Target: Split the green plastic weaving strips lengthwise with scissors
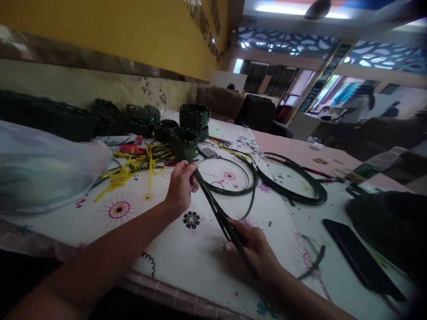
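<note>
Several dark green strips run slantwise between my two hands above the flowered tablecloth. My left hand is closed round their far end, thumb on top. Nearer to me, my right hand grips the same strips, and their near ends stick out past its fingers. Just beyond my left hand stands a small green woven basket. A coil of dark green strip lies on the cloth to the right of my left hand.
More woven baskets line the wall side. Yellow strip scraps lie beside a filled plastic bag at left. To the right are another coil, a black phone-like slab, a black bag and a bottle. A person is in the background.
</note>
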Demonstrator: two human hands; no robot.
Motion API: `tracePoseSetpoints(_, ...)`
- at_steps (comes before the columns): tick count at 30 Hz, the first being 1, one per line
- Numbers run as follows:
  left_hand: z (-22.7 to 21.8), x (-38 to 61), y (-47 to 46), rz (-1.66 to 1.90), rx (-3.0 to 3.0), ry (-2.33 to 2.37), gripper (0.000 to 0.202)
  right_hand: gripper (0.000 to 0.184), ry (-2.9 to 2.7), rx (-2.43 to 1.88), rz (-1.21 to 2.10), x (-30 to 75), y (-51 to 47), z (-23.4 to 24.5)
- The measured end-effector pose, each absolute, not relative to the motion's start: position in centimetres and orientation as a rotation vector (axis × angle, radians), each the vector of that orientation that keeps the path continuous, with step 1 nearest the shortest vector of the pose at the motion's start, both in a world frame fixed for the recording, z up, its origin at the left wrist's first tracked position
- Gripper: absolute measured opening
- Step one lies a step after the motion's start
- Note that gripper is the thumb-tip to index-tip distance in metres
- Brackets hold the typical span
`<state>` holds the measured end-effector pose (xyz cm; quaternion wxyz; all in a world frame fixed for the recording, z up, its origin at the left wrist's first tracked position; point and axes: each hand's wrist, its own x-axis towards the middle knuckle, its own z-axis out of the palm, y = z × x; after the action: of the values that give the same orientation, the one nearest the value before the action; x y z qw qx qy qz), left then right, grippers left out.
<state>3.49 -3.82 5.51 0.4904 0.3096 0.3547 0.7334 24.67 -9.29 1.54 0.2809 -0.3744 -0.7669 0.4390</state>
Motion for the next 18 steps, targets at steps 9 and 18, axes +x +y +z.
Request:
tracePoseSetpoints(9,5.9,3.6,-4.0,1.774,0.770,0.854,0.040,0.043,-2.058,-1.020,1.092,24.7,-9.2,1.0)
tracePoseSetpoints(18,5.4,4.2,-4.5,1.799,0.823,0.842,0.035,0.045,-2.058,-0.983,1.088,24.7,-9.0,1.0)
